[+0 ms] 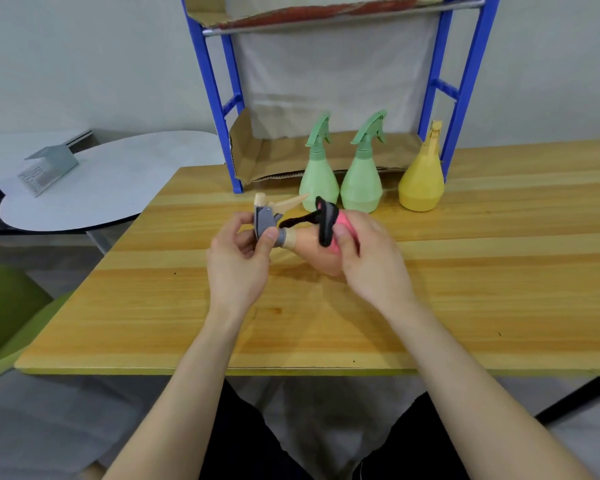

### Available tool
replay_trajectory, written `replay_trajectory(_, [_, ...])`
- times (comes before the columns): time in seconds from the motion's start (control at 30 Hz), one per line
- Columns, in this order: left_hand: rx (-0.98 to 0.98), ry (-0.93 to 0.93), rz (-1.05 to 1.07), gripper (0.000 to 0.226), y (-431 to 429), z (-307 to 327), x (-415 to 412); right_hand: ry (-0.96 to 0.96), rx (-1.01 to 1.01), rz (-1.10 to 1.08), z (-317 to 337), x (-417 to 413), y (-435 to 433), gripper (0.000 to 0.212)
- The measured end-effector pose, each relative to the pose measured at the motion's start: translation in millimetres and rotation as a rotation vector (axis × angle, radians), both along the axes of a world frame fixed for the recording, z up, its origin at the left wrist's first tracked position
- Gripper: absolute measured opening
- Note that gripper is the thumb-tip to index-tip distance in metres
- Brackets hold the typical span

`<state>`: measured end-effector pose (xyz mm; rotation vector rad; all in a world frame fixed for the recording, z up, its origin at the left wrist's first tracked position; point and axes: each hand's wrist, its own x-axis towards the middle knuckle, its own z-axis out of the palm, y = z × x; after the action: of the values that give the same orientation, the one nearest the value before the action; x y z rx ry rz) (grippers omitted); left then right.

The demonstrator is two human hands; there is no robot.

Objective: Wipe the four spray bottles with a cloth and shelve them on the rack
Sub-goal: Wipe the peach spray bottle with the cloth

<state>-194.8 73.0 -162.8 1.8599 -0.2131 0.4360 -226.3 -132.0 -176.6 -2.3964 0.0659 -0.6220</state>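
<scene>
I hold a peach-pink spray bottle (309,242) on its side above the wooden table (465,289). My left hand (239,261) pinches its grey and beige spray head (267,220). My right hand (371,258) presses a pink cloth with black trim (326,220) against the bottle's body. Two green spray bottles (318,174) (362,174) and a yellow spray bottle (422,178) stand upright in a row just in front of the blue rack (210,88).
The rack's lower shelf is lined with brown cardboard (278,157), and an upper shelf sits at the top of view. A round grey table (94,188) with a small metal box stands to the left. A green chair (11,313) is at the left edge.
</scene>
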Motion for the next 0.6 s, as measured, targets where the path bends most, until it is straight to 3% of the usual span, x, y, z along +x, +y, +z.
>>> replay_trajectory(0.07, [0.005, 0.029, 0.018, 0.012, 1, 2, 1, 0.145, 0.264, -0.089, 1, -2, -24, 0.029])
replay_trajectory(0.13, [0.008, 0.075, 0.018, 0.017, -2, 7, 0, 0.118, 0.393, -0.069, 5, -7, -34, 0.026])
replay_trajectory(0.3, [-0.035, 0.109, -0.067, 0.058, -6, 13, -9, -0.01, 0.06, 0.127, 6, -5, -15, 0.03])
replay_trajectory(0.37, [-0.056, 0.091, -0.235, 0.079, 2, 10, -13, 0.008, 0.072, 0.122, 3, 1, -19, 0.029])
replay_trajectory(0.43, [0.113, -0.012, -0.321, 0.093, 10, 3, -16, 0.02, 0.086, 0.156, 4, 5, -25, 0.025])
replay_trajectory(0.47, [0.273, -0.121, -0.259, 0.095, 13, -2, -16, 0.019, 0.076, 0.184, 4, 5, -27, 0.024])
replay_trajectory(0.6, [0.764, -0.653, 0.132, 0.061, 16, -16, -5, 0.016, 0.059, 0.275, 4, 9, -27, 0.026])
